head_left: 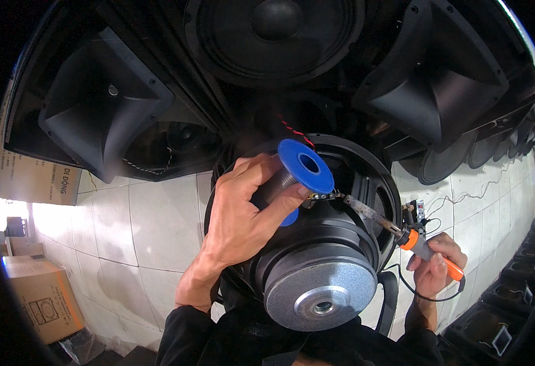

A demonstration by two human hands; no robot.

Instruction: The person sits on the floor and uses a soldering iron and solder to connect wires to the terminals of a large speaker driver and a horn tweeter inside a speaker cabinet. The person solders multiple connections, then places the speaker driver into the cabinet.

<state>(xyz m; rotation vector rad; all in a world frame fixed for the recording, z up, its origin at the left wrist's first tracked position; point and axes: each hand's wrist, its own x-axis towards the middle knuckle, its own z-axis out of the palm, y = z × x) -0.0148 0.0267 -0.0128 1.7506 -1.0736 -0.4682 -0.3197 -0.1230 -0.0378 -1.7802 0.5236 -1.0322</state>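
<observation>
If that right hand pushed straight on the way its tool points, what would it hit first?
Probably the small terminal strip on the speaker, met by the tip of the soldering iron in the right hand. The tip looks close; depth is unclear, so it may already touch.

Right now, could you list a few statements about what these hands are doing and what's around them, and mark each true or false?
1. The left hand holds a spool with blue flanges. True.
2. The right hand grips a paintbrush. False: it grips a soldering iron.
3. The round metal back plate of the speaker faces the camera. True.
4. The floor is wooden planks. False: it is pale tiles.
5. A cardboard box sits at the lower left. True.
</observation>
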